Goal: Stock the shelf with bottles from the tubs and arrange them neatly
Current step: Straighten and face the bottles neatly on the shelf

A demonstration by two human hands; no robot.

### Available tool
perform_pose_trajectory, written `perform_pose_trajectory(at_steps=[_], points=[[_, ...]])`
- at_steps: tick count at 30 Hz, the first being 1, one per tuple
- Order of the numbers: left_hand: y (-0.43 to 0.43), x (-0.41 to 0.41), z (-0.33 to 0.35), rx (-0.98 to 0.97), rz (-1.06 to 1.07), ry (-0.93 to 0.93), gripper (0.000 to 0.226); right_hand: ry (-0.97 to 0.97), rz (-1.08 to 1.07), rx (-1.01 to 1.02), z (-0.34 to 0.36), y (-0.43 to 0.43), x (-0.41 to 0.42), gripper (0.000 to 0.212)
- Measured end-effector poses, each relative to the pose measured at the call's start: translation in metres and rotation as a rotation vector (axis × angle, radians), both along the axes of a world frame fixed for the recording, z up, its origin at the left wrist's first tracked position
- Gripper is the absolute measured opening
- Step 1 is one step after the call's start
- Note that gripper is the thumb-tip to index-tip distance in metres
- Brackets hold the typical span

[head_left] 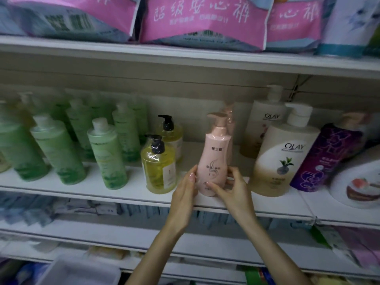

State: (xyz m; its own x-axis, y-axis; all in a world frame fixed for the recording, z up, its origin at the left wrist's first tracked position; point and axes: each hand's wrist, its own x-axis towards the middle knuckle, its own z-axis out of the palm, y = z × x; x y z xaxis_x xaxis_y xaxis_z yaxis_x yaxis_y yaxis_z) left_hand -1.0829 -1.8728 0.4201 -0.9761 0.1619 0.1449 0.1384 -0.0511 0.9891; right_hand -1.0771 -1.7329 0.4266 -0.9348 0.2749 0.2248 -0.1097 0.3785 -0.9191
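A pink pump bottle [214, 155] stands upright near the front edge of the white shelf [127, 193]. My left hand [185, 190] holds its lower left side and my right hand [232, 188] grips its lower right side, fingers curled round the base. A second pink bottle [230, 118] stands right behind it, mostly hidden. To the left are two yellow bottles with black pumps [159, 165], to the right a white Olay bottle [284, 155].
Several green bottles [107, 153] fill the shelf's left part. A purple bottle [324, 157] leans at the right beside a white tub [357, 188]. Pink packs [203, 19] lie on the shelf above. A pale tub [78, 272] sits at the bottom left.
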Motion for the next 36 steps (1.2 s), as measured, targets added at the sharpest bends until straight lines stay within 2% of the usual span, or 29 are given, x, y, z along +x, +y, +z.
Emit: perform_pose_trajectory(at_steps=[6,8,11,15,20,25,29,36], points=[[-0.005,0.000,0.003,0.026,0.030,0.013,0.056,0.042,0.018,0.030,-0.003,-0.006,-0.004,0.062],[-0.007,-0.001,0.002,0.009,0.032,0.015,0.063,0.035,0.057,0.015,-0.002,-0.004,-0.003,0.061],[-0.012,0.001,0.002,-0.071,0.020,0.044,0.077,0.016,0.123,-0.019,0.002,0.006,0.002,0.057],[-0.026,0.002,0.034,-0.087,0.065,0.147,0.082,0.142,0.028,-0.043,0.027,0.024,0.007,0.045],[-0.030,-0.014,0.095,0.036,0.075,0.266,0.053,0.294,-0.008,-0.057,0.069,0.027,-0.005,0.031],[-0.016,-0.024,0.100,0.020,0.018,0.275,0.027,0.332,-0.025,-0.064,0.090,0.032,-0.039,0.041],[-0.002,-0.022,0.075,0.066,-0.009,0.239,0.031,0.279,0.012,-0.142,0.088,0.034,-0.060,0.039],[0.005,-0.036,0.032,-0.005,-0.057,0.161,0.048,0.249,0.052,-0.148,0.081,0.036,-0.075,0.036]])
